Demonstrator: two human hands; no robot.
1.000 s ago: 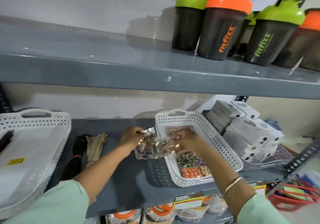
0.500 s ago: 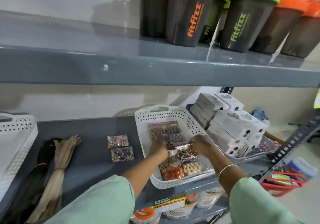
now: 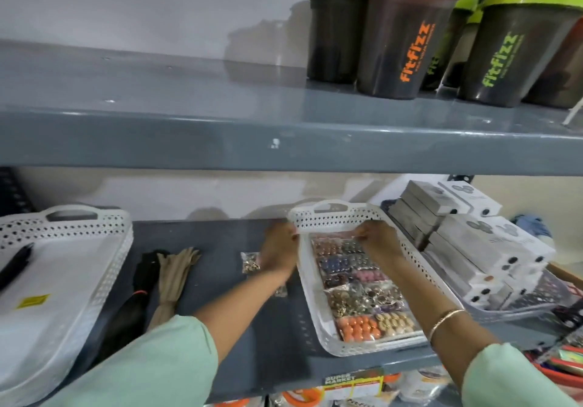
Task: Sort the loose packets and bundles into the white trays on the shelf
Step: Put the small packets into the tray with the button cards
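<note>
Packets of beads and earrings [image 3: 356, 280] lie in rows in the right white tray [image 3: 318, 309], which sits on the lower shelf [image 3: 220, 321] with its near edge close to the shelf's lip. Both hands work at the far end of that tray. The left hand [image 3: 279, 249] is at the far-left corner, fingers curled at the rim; whether it grips the rim or the edge of a packet cannot be told. The right hand [image 3: 373, 238] has its fingers pressed together, pinching what looks like the far edge of a clear packet just under the handle.

Risks, as judged:
- A pull toward the near side could slide the tray further over the lip — it might tip.
- The packets are slick and overlapping; dragging one could ruffle the rows beneath.
- The left forearm crosses above the loose packets [image 3: 250, 261] on the shelf and could sweep them off.

Count:
- White trays: two — the left tray [image 3: 94, 283] holds a dark pen-like item and a yellow label.
- Loose packets on the shelf: one clear, a second partly hidden by the arm.
- Hair bundles [image 3: 164, 283]: two, one dark, one tan, between the trays.
- Shaker bottles [image 3: 407, 40] on the upper shelf: at least five.
- Packets in the tray: not countable — they overlap.
</note>
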